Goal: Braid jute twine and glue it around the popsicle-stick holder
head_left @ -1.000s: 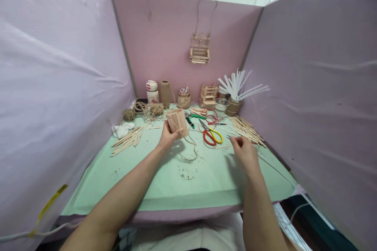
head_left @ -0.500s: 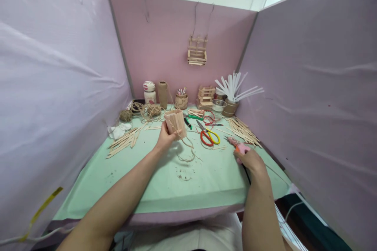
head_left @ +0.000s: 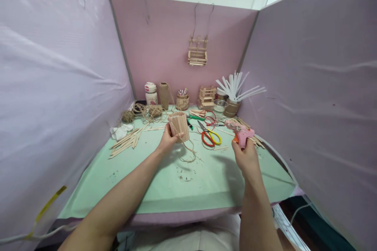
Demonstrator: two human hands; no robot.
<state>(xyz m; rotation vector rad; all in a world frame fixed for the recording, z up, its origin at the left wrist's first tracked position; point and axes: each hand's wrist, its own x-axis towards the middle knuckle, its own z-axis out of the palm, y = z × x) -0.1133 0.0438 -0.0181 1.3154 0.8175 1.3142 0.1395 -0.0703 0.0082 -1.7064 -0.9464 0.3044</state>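
My left hand (head_left: 171,139) is closed around a small cup made of wooden sticks (head_left: 180,126), tilted a little above the table. A braided twine (head_left: 188,153) trails from the cup's lower side down to the tabletop. In my right hand (head_left: 244,153) is a pink glue gun (head_left: 243,135), raised off the table with its nozzle pointing left, towards the cup. Between the two hands lie scissors (head_left: 210,138) with one red and one yellow handle. Green-handled pliers (head_left: 196,117) lie behind the cup, partly hidden by it.
Loose sticks (head_left: 125,143) are piled at left, more behind the glue gun. Twine (head_left: 147,111), a bottle (head_left: 151,94), a twine spool (head_left: 164,96), a pencil cup (head_left: 182,101) and a pot of white glue sticks (head_left: 232,106) line the back. A stick basket (head_left: 197,57) hangs on the wall.
My right hand has lifted the glue gun off the table and turned it upright, nozzle to the left. The stick cup in my left hand has shifted slightly right.
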